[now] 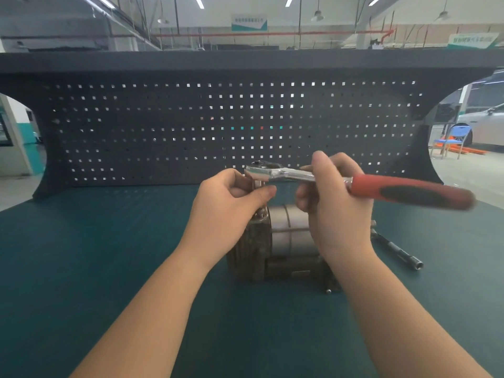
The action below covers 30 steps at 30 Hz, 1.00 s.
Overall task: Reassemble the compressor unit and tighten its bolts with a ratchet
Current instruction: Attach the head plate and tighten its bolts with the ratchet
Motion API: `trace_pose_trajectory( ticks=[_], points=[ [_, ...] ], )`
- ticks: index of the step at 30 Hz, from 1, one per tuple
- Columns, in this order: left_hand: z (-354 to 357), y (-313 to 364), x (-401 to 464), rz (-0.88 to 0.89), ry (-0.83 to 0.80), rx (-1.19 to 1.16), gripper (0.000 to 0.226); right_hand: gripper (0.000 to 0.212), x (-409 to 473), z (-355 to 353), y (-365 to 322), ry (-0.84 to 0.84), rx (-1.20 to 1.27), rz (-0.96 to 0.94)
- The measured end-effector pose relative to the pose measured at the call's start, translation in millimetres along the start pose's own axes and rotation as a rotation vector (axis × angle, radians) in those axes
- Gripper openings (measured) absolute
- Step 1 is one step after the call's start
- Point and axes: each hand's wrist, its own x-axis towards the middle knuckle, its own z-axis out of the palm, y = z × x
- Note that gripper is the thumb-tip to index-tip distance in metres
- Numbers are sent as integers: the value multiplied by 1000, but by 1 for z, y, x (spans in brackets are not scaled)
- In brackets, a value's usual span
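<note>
**Both hands on the ratchet above the compressor**

The right hand (334, 205) has its grip closed round the bare metal shank of the ratchet (354, 182), fingers curled under and thumb raised over the top, just short of the red-and-black handle, which juts out toward the right edge of the worktop (109, 255) and is blurred at its end; the left hand (231, 203) has its grip narrowed to a pinch, thumb and curled fingers meeting on the socket or drive piece that hangs beneath the chrome ratchet head; exactly what that piece is I cannot tell, since the fingers cover most of it; the ratchet lies roughly level, head to the left; directly below the hands sits the compressor unit (283, 241), a metal cylinder with a darker ribbed end on its left, resting on the green worktop near the middle, partly hidden by both wrists; an extension bar (398, 252) lies flat on the worktop just right of the compressor unit; along the far edge stands a dark pegboard (191, 118).
</note>
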Motion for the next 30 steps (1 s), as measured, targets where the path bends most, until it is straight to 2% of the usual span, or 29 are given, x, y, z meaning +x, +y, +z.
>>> trace_pose_trajectory(
  ticks=[3,4,6,7,9,11,12,14,15,17,19,22,24,25,27,30],
  points=[
    [0,0,-1,7,-18,20,21,30,17,-6,9,-70,421,330],
    [0,0,-1,9,-22,28,20,28,19,-7,12,-76,462,367],
    [0,1,-2,12,-13,45,22,34,17,-7,11,-73,422,307],
    [0,1,-2,12,0,53,24,37,15,-6,7,-51,328,226],
    [2,1,-2,5,29,48,29,36,4,-2,-1,8,-47,-5],
    [2,1,-1,-2,46,28,29,37,-12,6,-5,93,-470,-332],
    [2,1,-2,1,43,17,28,40,-21,12,-8,113,-596,-528],
    [2,0,-2,8,26,-9,27,44,-33,19,-7,84,-678,-836],
    [2,0,-2,14,17,-24,26,45,-35,19,-6,63,-667,-863],
    [0,-1,-1,30,11,-38,28,45,-29,14,-5,9,-573,-677],
    [0,-1,-1,31,24,-55,24,40,-14,9,-8,-3,-436,-346],
    [0,-1,-2,36,18,-50,21,38,11,-2,-5,-37,120,152],
    [0,-1,-3,38,3,-11,25,33,17,-4,2,-23,412,380],
    [1,-1,-3,34,1,6,28,31,17,-4,5,-8,444,399],
    [1,0,-3,25,9,20,34,34,13,-3,7,17,360,269],
    [1,-1,-2,25,18,4,29,37,-5,4,1,28,-149,-146]
  ],
)
